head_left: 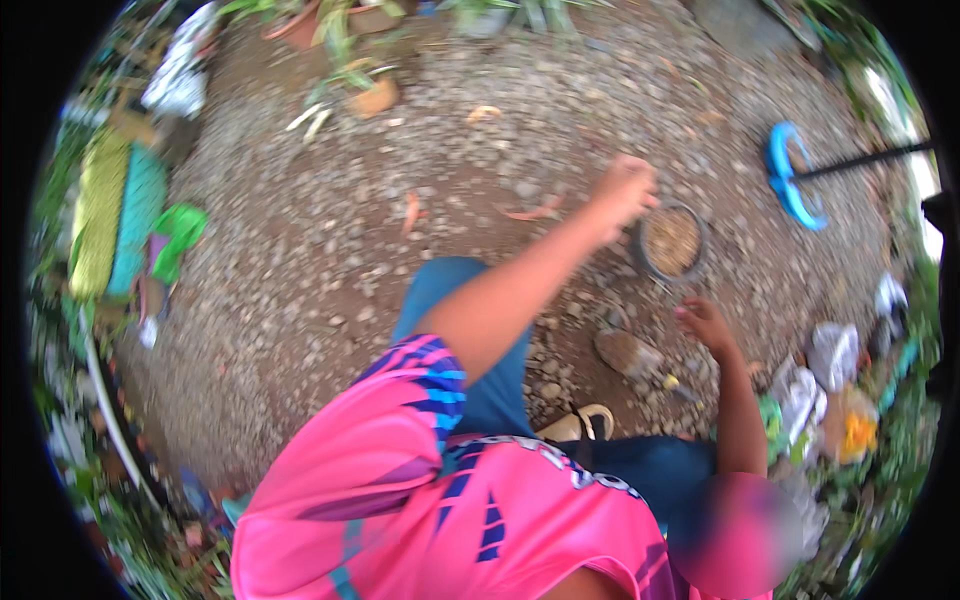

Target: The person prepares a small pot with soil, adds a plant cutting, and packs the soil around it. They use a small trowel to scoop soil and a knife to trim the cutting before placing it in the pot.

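A round dark plant pot [640, 251] stands on the gravel, filled nearly to the rim with brown, crumbly material [673, 238]. My left hand [628, 193] reaches over its left rim with the fingers bent; blur hides whether anything is between them. Just below the pot, my right hand [703, 324] hovers with its fingers loosely apart and holds nothing visible. Between that hand and my knee lies a clear plastic container or bag [628, 354] with brown matter inside. A small tool or object with a yellow part [679, 387] rests beside it.
A blue ring-shaped plastic object [787, 176] lies to the right, crossed by a black bar. Plastic bags [834, 356] line the right edge. Potted plants [373, 94] stand ahead. Yellow and teal rolled items [101, 217] and a green bag [180, 236] sit left.
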`<state>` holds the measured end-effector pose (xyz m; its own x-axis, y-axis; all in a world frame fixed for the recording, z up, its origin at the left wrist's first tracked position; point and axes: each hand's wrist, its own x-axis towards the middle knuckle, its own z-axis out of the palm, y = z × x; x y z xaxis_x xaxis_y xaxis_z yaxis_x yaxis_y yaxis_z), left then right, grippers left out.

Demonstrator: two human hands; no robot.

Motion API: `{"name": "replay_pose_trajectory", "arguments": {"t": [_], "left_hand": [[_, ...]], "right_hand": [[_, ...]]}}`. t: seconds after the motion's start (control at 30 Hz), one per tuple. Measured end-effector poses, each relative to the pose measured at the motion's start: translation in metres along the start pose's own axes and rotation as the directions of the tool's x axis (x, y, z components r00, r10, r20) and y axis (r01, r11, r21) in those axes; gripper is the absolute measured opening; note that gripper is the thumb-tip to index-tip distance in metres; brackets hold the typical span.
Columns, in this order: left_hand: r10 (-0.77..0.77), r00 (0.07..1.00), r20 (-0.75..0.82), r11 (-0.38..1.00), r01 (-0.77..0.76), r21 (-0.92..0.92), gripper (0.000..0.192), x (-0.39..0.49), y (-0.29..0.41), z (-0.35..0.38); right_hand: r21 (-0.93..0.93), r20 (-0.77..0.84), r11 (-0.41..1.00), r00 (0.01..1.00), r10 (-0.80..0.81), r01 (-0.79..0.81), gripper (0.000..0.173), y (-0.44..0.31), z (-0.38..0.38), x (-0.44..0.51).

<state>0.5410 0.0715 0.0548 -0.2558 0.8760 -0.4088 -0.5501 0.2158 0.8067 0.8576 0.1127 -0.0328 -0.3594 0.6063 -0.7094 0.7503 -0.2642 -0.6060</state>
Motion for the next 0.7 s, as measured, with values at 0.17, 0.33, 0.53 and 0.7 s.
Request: {"name": "replay_pose_trajectory", "arguments": {"t": [0.17,0.33,0.53,0.7], "left_hand": [[-0.131,0.990,0.045,0.989,0.133,-0.061,0.016,-0.001,-0.008,0.002],[-0.216,0.970,-0.112,0.938,0.238,0.253,0.025,0.007,-0.043,0.011],[-0.378,0.919,-0.113,0.863,0.394,0.318,0.036,0.027,-0.095,0.011],[-0.344,0.913,-0.218,0.847,0.402,0.349,0.021,0.037,-0.113,0.009]], "right_hand": [[-0.793,0.149,0.604,0.987,0.059,0.083,0.061,0.074,-0.017,-0.037],[-0.771,0.048,0.632,0.985,0.167,-0.070,0.067,0.125,-0.001,-0.067],[-0.859,-0.029,0.511,0.999,0.019,-0.034,0.039,0.142,0.025,-0.062],[-0.863,-0.038,0.503,0.999,0.026,-0.046,0.048,0.132,0.034,-0.057]]}}
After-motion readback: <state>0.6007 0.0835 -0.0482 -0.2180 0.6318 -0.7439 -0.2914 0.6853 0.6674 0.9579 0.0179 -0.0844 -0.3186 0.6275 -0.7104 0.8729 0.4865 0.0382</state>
